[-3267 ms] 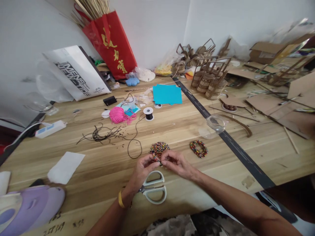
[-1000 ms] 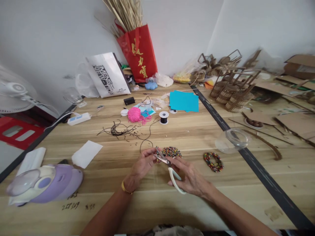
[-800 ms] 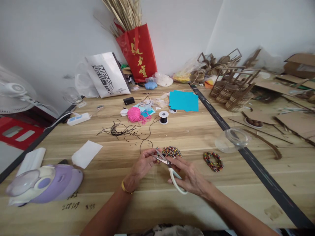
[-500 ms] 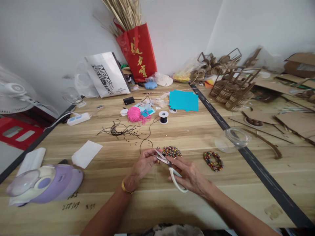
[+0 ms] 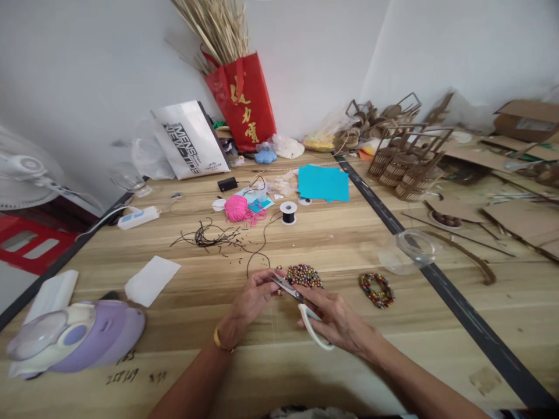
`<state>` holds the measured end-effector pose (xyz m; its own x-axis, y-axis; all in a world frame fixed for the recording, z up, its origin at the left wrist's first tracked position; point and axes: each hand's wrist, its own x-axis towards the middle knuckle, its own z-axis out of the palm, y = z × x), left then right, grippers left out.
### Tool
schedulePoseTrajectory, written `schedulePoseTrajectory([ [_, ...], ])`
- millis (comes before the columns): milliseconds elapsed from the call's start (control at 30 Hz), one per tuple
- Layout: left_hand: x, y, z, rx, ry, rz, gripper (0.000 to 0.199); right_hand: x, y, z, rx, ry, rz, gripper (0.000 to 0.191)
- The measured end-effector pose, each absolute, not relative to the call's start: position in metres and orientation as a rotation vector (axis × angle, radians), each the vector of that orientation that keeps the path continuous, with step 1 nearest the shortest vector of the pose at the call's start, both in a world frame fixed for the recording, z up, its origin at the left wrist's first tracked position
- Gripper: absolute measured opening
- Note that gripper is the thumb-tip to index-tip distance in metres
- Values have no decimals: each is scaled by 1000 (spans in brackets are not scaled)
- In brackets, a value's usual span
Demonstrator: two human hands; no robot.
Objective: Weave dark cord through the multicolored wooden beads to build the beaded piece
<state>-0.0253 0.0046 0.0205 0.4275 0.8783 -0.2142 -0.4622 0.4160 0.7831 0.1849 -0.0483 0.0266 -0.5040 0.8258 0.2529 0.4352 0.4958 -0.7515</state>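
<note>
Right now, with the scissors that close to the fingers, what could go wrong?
The scissors point their blades at the left hand: if the right hand slips, they might nick a finger. The bead pile lies close behind, so a knock could scatter it. The black cord near the left hand could snag.

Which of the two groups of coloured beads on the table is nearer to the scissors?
The compact bead cluster, just beyond the scissors in the right hand. The other, a bead ring open in its middle, lies farther right.
</note>
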Motion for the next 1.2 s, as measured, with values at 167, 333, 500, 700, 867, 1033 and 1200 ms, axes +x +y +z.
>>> schedulePoseTrajectory([
  [167, -26, 5, 19, 701, 685, 931, 31, 184, -49, 31, -993, -2112, 871, 51],
  [333, -26, 5, 20, 707, 682, 951, 30, 184, -50, 33, -1019, -2112, 904, 51],
  [500, -25, 4, 24, 706, 695, 946, 32, 185, -50, 32, -1022, -2115, 906, 52],
  [700, -24, 4, 26, 701, 695, 957, 31, 184, -50, 34, -1042, -2133, 949, 52],
  [867, -25, 4, 26, 709, 694, 950, 31, 185, -50, 32, -1046, -2139, 980, 53],
  [1033, -24, 4, 25, 715, 682, 960, 29, 184, -52, 35, -1014, -2105, 1035, 53],
  [1200, -25, 4, 23, 730, 650, 948, 30, 183, -53, 36, -978, -2095, 1036, 51],
])
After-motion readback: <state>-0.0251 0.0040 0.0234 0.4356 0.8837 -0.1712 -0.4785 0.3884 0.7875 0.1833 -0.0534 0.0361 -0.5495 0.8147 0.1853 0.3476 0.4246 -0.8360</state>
